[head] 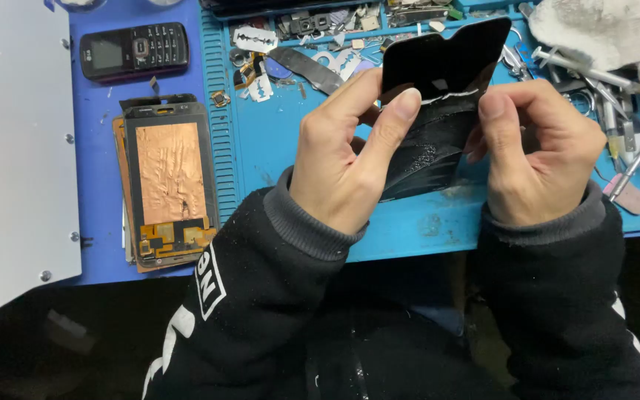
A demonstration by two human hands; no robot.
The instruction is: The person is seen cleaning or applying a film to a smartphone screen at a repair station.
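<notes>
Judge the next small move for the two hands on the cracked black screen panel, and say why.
Probably keep bending gently along the white crack line: the left hand and the right hand pinch the black screen panel on either side of it, thumbs beside the break, with the upper part already angled away from the shattered lower part.

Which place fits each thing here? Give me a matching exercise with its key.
Things:
1. black panel
2. keypad phone
3. copper-backed screen
4. razor blade

Places:
A. flat on the mat, left of the left hand
B. top left of the blue mat
C. held up between both hands, right hand included
D. by the parts tray at the mat's top edge

Pairs: 1-C, 2-B, 3-A, 4-D
</notes>
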